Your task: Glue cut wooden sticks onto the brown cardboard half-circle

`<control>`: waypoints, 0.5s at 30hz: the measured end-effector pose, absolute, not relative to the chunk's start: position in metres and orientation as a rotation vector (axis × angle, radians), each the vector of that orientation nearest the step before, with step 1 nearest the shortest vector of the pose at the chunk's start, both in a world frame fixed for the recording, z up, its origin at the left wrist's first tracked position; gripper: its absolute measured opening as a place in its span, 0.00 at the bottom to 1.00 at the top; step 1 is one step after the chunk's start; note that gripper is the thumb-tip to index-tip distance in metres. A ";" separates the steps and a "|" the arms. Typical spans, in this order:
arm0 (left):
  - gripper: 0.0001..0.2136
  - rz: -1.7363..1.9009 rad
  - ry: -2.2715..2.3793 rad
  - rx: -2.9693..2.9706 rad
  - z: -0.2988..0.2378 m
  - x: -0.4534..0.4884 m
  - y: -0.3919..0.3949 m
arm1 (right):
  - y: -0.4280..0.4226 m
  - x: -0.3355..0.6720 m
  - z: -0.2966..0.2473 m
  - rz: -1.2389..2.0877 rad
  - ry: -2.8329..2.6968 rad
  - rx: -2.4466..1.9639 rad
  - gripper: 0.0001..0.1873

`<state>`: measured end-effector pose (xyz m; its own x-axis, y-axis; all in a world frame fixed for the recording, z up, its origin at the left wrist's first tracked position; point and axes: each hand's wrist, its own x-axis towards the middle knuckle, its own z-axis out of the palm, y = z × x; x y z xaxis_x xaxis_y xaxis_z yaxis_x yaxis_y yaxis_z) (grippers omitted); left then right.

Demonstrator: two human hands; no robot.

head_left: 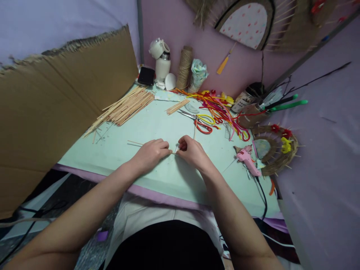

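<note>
Low over the middle of the table, my left hand (152, 154) is closed on a thin wooden stick (135, 143). One end of the stick juts out to the left; its other end shows between my fingertips. My right hand (193, 153) pinches close by, with a small whitish bit (177, 149) at its fingers, too small to name. Another thin stick (195, 129) rises behind the right hand; whether that hand holds it I cannot tell. Beyond lie scissors (203, 126) with red and yellow handles.
A pile of sticks (132, 107) lies by the cardboard panel (92, 78). Colourful pipe cleaners (219, 108) spread at the back. Right of my hands are a pink glue gun (249, 161) with a cord and a twine-wrapped half-ring (289, 153). A twine spool (184, 69) stands behind.
</note>
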<state>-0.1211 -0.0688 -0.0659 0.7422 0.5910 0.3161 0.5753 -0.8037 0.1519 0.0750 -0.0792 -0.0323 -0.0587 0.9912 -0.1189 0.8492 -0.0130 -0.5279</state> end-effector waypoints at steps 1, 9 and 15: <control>0.13 0.552 0.966 2.892 -0.066 -0.121 -0.069 | -0.078 0.075 -0.032 0.698 -1.980 -1.934 0.15; 0.12 0.547 0.970 2.905 -0.066 -0.120 -0.068 | -0.074 0.077 -0.032 0.733 -2.005 -1.944 0.13; 0.12 0.545 0.993 2.889 -0.068 -0.119 -0.068 | -0.070 0.077 -0.033 0.774 -1.991 -1.955 0.13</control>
